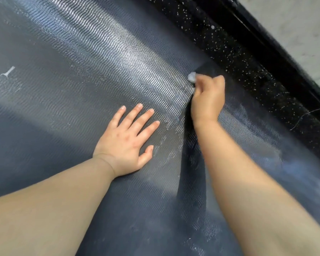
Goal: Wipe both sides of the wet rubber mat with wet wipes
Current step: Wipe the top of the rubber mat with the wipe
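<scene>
Ribbed mat (78, 93), right fingers (215, 84) round wipe (192, 77)

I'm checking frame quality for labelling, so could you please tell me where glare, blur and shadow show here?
Head view: a glare band crosses the ribbed rubber mat; the right hand and its wet wipe are motion-blurred; the left hand, flat on the mat, is sharp; the right forearm casts a shadow.

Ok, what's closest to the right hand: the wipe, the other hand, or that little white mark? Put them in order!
1. Wet wipe: in the grip of the right hand.
2. Left hand: flat on the rubber mat, to its left.
3. White mark: far left on the mat.
</scene>
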A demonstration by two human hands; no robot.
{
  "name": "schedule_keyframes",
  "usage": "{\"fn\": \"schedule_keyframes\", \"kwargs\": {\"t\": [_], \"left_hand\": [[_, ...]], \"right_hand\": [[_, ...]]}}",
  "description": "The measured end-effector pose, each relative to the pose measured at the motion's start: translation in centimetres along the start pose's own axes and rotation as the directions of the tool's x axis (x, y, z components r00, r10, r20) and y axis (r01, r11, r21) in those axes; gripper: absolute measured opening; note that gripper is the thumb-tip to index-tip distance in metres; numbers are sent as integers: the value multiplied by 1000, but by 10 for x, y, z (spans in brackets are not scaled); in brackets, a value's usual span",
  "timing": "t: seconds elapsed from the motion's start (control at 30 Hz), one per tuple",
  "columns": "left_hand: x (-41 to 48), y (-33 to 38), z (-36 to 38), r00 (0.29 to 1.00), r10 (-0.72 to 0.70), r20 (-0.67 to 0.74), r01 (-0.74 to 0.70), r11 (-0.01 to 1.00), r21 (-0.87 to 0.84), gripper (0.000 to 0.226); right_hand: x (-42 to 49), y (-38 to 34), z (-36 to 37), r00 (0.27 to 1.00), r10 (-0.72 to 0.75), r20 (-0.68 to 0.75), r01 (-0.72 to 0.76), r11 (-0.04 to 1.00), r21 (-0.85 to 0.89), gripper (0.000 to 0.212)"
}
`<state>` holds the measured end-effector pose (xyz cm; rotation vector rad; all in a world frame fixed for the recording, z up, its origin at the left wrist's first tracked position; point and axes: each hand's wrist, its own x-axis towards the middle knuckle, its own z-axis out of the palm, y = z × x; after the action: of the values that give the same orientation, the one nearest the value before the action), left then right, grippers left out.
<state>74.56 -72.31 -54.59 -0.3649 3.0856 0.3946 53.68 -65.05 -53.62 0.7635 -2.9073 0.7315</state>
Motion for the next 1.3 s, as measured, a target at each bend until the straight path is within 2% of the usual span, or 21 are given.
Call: {"fn": "schedule_keyframes", "kwargs": {"t": [0.07, 0.17, 0.27, 0.3, 0.33, 0.4, 0.47, 0.5, 0.6, 0.73, 0.83, 0.93, 1.0, 1.03, 1.1, 1.2, 1.3], "left_hand": [[0, 0, 0, 1000, -9, 10, 9, 1000, 0, 60], [-1, 0, 1, 1000, -10, -3, 10, 1000, -1, 59], [-2, 1, 1, 1000, -2, -12, 2, 1000, -9, 58], [-2, 0, 1, 1000, -2, -12, 2, 1000, -11, 58], [-2, 0, 1, 1000, -3, -11, 3, 1000, -13, 58], [-2, 0, 1, 1000, -1, -5, 1, 1000, -15, 57], [-2, 0, 1, 1000, 6, 5, -6, 1000, -13, 57], [-2, 0, 1, 1000, 8, 14, -8, 1000, -12, 58], [-2, 0, 0, 998, 1, 66, 0, 1000, -9, 59], [-3, -1, 2, 996, -6, 85, 5, 1000, 3, 55], [-3, -3, 2, 996, 3, 94, -3, 1000, 7, 56], [-2, -5, 3, 995, 15, 97, -16, 1000, 6, 56], [-1, -6, 3, 993, 28, 119, -28, 1000, 2, 56], [-1, -7, 3, 990, 38, 136, -40, 999, 7, 57], [2, -11, 3, 980, 74, 185, -81, 996, 32, 60], [1, -20, 2, 953, 168, 254, -191, 979, 67, 65], [-14, -32, 3, 931, 273, 244, -297, 953, 66, 64]], "right_hand": [[-58, -4, -6, 989, -147, 29, 147, 989, 24, 21], [-132, -4, -28, 936, -298, 189, 283, 954, 103, 22], [-125, 9, -41, 835, -464, 295, 454, 885, 105, 24], [-108, 12, -41, 838, -463, 290, 462, 884, 78, 24], [-87, 15, -38, 872, -416, 256, 421, 906, 39, 23], [-44, 20, -29, 972, -185, 145, 191, 981, -26, 20], [-14, 22, -21, 997, 42, 65, -39, 998, -45, 23], [-10, 22, -15, 995, 97, 37, -95, 994, -62, 24], [-32, 8, -8, 994, 109, -28, -111, 991, -69, 24], [-119, -19, -18, 1000, -23, 12, 24, 999, -29, 21], [-203, -35, -34, 991, -72, 112, 75, 997, -30, 27], [-278, -50, -50, 965, -100, 242, 96, 995, 28, 47], [-296, -55, -59, 938, -105, 331, 92, 994, 53, 47], [-292, -56, -61, 933, -73, 353, 59, 997, 52, 42], [-261, -58, -57, 942, 101, 319, -115, 993, 23, 29], [-194, -54, -40, 918, 381, 109, -384, 924, 7, 19], [-161, -59, -22, 870, 493, -21, -491, 870, 47, 19]]}}
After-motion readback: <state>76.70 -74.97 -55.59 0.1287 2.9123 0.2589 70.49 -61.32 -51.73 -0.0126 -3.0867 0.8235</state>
